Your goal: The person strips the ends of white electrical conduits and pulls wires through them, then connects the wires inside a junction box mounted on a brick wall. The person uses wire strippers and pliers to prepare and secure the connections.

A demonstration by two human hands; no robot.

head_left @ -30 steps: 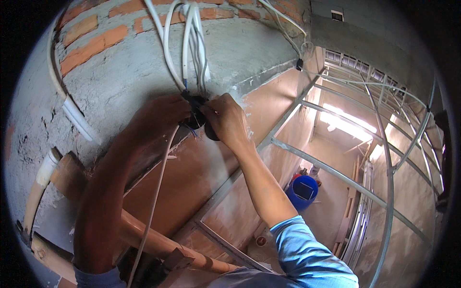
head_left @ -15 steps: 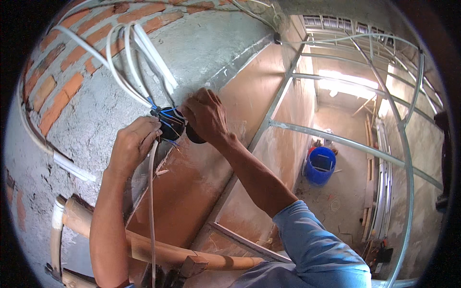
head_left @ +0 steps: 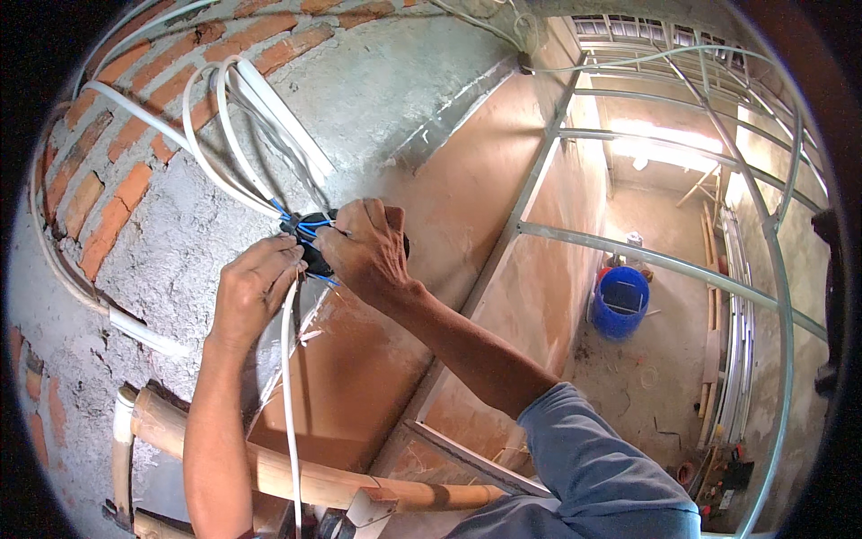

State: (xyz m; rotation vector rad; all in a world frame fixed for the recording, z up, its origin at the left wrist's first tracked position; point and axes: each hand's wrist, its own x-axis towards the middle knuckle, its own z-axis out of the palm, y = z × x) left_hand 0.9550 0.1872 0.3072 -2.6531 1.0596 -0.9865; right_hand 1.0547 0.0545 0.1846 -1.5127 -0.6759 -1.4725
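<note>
A round black electrical box (head_left: 318, 260) sits at the edge of the grey plastered wall, with several blue wires (head_left: 314, 224) coming out of it. At its left rim my left hand (head_left: 250, 292) is closed in a pinch, where a white cable (head_left: 289, 377) comes up from below to the fingertips. My right hand (head_left: 370, 250) is closed over the right side of the box, thumb and fingers pinching the end of a wire beside the blue ones. That hand covers part of a second black round piece (head_left: 405, 244). Looped white cables (head_left: 199, 148) reach the box from above.
A white conduit (head_left: 285, 119) runs down the wall above the box. Bamboo poles (head_left: 305, 478) cross below my arms. To the right stands a metal frame (head_left: 628, 242); beyond it, a blue bucket (head_left: 620, 310) and long metal strips (head_left: 738, 332) lie lower down on the floor.
My right hand has moved down and left, closer to the blue wires, and its fingers now pinch in front of the box. My left hand stays at the rim. The view has shifted slightly.
</note>
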